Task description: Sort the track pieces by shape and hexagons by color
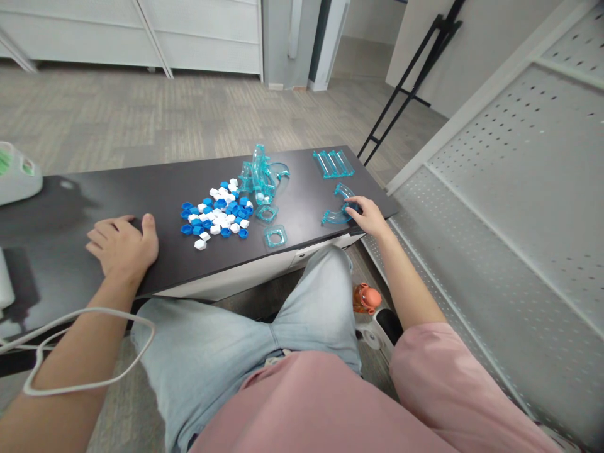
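My left hand point(123, 244) lies flat on the dark table point(141, 189), fingers spread, holding nothing. My right hand point(369, 215) rests near the table's right edge with its fingertips on a curved clear-teal track piece point(338, 216); I cannot see a full grip. A second curved piece point(343, 189) lies just beyond it. In the middle sits a heap of blue and white hexagonal blocks point(216, 214). Behind it stands a cluster of clear-teal track parts point(260, 175). Two square teal frames point(275, 236) lie in front.
Several straight teal tubes point(333, 163) lie at the far right of the table. A white and green device point(16, 173) sits at the left edge. A white cable point(85, 343) loops over my left forearm. An orange bottle point(365, 297) stands on the floor beside perforated white panels point(500, 189).
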The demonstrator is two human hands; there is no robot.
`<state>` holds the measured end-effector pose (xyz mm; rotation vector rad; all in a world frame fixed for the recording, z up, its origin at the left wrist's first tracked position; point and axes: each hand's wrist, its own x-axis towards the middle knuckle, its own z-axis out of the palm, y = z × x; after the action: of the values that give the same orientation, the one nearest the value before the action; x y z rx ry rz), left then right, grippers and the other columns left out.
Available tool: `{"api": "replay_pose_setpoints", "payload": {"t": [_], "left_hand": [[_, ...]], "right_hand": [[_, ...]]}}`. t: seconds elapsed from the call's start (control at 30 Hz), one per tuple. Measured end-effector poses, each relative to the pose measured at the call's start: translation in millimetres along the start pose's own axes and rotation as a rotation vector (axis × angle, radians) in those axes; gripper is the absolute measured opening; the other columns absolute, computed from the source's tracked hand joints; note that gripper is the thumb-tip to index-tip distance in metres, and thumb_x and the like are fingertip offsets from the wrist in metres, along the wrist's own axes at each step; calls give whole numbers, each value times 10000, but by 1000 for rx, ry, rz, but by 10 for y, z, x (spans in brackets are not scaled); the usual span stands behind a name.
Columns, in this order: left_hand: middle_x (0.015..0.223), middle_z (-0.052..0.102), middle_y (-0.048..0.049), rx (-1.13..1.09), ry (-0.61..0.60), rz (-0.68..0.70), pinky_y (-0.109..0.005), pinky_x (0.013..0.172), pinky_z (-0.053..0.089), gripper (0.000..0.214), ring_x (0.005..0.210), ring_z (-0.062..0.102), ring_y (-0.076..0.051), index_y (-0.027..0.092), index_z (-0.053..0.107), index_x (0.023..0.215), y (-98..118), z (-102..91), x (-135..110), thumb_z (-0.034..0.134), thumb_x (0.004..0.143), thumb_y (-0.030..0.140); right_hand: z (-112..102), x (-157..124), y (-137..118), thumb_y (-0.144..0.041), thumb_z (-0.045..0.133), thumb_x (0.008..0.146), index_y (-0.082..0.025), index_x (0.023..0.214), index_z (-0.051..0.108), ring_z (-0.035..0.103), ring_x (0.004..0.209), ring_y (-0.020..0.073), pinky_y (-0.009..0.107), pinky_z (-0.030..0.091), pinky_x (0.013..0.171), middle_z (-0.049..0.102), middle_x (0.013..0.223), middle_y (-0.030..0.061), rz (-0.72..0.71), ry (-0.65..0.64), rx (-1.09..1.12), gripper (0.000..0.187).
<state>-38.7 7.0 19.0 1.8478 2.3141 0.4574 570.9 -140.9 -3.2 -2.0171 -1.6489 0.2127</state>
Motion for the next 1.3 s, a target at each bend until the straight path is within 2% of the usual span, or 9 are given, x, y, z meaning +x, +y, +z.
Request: {"api": "replay_pose_setpoints", "payload": {"t": [0.1, 0.23, 0.33, 0.5, 0.73, 0.9, 1.0, 1.13, 1.3], "left_hand": [[1765, 463, -450, -9, -1, 4, -765, 1416, 310, 857, 1715, 379, -580, -87, 558, 1668, -15, 10, 8, 325, 1155, 557], [1775, 464, -445, 4, -6, -11, -757, 1415, 321, 822, 1717, 388, -583, -89, 565, 1679, 22, -20, -13, 356, 1146, 501], [1800, 446, -457, 12, -12, -12, -765, 1409, 331, 798, 1722, 394, -581, -89, 560, 1681, 50, -38, -28, 386, 1137, 468], [1796, 446, -451, 4, 2, -11, -759, 1412, 324, 813, 1719, 389, -572, -92, 568, 1675, 43, -25, -26, 384, 1135, 487], [1781, 448, -455, -11, -2, 4, -758, 1414, 318, 907, 1711, 383, -578, -103, 556, 1676, 9, -14, -18, 297, 1152, 591], [1792, 445, -452, -2, 2, 4, -763, 1417, 314, 834, 1719, 382, -576, -85, 561, 1675, 4, -6, -17, 339, 1151, 524], [1791, 449, -456, -3, 6, 9, -771, 1408, 323, 804, 1716, 392, -580, -80, 562, 1671, 6, -7, -16, 367, 1139, 490], [1785, 445, -446, -3, -5, 4, -760, 1408, 320, 800, 1710, 388, -575, -78, 569, 1678, 5, -15, -14, 363, 1152, 487], [1787, 460, -435, 1, -3, -5, -746, 1410, 329, 788, 1712, 395, -559, -68, 574, 1679, 31, -27, -25, 371, 1152, 482]], "right_hand": [[-1, 16, 46, -422, 704, 1012, -268, 1373, 857, 754, 1237, 392, 621, 603, 1171, 853, 1385, 158, -21, 5, -10, 421], [-9, 53, 117, -432, 763, 981, -268, 1298, 835, 740, 1306, 402, 628, 578, 1223, 833, 1358, 160, -11, 29, -24, 364], [-25, 73, 164, -502, 834, 954, -274, 1176, 796, 730, 1290, 416, 641, 563, 1243, 827, 1294, 165, 30, 54, -63, 320], [-31, 72, 242, -674, 862, 950, -288, 1084, 763, 698, 1290, 438, 678, 557, 1244, 802, 1249, 175, 102, 115, -130, 421], [-6, 75, 351, -763, 732, 1055, -275, 1199, 847, 678, 1349, 464, 716, 521, 1283, 790, 1263, 194, 159, 167, -172, 521], [-75, 68, 386, -749, 588, 1141, -269, 1257, 876, 677, 1380, 463, 728, 480, 1328, 782, 1268, 194, 212, 170, -159, 573], [-146, 26, 389, -749, 615, 1130, -257, 1294, 878, 724, 1276, 435, 692, 530, 1300, 768, 1194, 179, 237, 140, -130, 581], [-204, -38, 374, -768, 765, 1044, -237, 1392, 857, 759, 1128, 377, 605, 628, 1199, 749, 1191, 155, 258, 91, -87, 642], [-214, 6, 336, -785, 737, 1053, -245, 1326, 892, 751, 1263, 402, 612, 585, 1271, 764, 1250, 176, 192, 78, -102, 625]]}}
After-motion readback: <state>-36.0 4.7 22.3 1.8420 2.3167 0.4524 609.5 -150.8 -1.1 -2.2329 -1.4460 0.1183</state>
